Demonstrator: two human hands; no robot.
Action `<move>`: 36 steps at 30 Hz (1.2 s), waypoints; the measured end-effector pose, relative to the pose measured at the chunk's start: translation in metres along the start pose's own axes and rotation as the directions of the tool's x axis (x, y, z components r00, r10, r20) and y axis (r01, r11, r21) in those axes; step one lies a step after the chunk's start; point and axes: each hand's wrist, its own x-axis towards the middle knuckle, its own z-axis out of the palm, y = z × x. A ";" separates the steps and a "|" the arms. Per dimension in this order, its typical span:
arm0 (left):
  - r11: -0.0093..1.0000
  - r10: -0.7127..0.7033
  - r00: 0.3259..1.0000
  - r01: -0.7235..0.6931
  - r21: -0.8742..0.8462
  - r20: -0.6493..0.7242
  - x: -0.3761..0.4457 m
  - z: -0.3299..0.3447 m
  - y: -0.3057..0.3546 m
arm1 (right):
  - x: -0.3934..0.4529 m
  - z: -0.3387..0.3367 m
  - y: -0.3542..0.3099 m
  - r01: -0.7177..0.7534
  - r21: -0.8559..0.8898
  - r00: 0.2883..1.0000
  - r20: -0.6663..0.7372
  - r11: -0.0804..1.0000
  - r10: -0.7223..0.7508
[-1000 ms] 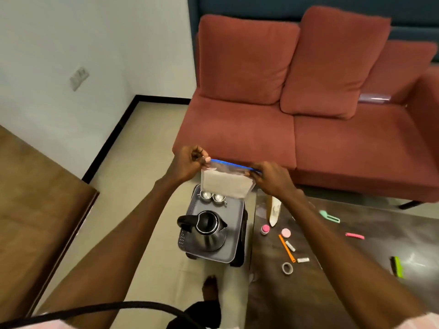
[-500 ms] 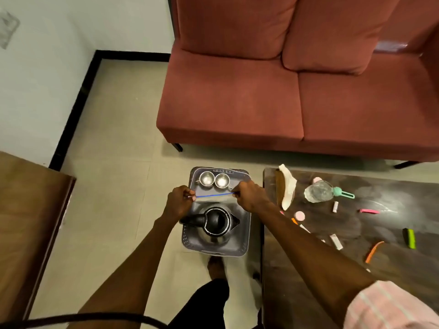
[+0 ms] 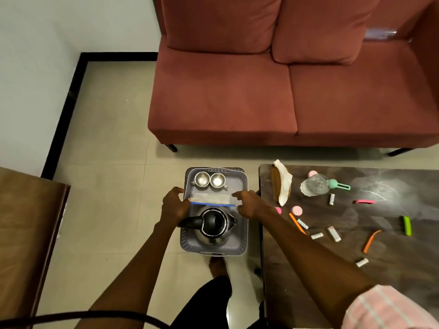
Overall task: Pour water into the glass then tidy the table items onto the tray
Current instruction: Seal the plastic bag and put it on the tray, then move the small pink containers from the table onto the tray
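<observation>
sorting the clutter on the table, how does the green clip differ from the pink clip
The green clip is lime green and lies pointing away from the viewer, near the table's right side. The pink clip is pink, looks slimmer, and lies crosswise, farther back toward the sofa. Both lie flat on the dark table, untouched by either hand.

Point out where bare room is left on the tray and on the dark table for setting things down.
On the tray, the free strip runs right of the two steel cups, above the zip bag. The kettle fills the near half. On the table, the near right area is bare; small items crowd its left and middle.
</observation>
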 end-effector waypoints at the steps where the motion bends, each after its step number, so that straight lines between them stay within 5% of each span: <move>1: 1.000 -0.019 0.999 0.020 0.010 -0.044 -0.005 0.003 0.005 | -0.007 -0.001 0.007 -0.002 0.020 1.000 0.003 1.000 0.001; 5: 0.998 -0.059 0.967 0.066 0.019 -0.247 -0.027 0.009 0.035 | -0.037 -0.006 0.037 -0.026 0.130 1.000 -0.002 0.991 0.026; 9: 0.998 0.053 0.952 -0.062 -0.020 -0.301 -0.054 0.027 0.074 | -0.075 -0.008 0.072 -0.047 0.204 0.993 -0.095 0.978 0.068; 18: 0.968 0.179 0.984 -0.181 -0.173 -0.023 -0.147 0.145 0.145 | -0.156 -0.003 0.176 -0.109 0.414 0.972 -0.147 0.904 0.184; 36: 0.990 -0.066 0.972 0.092 -0.108 0.224 -0.269 0.316 0.130 | -0.232 0.022 0.330 -0.233 0.477 0.938 -0.120 0.847 0.325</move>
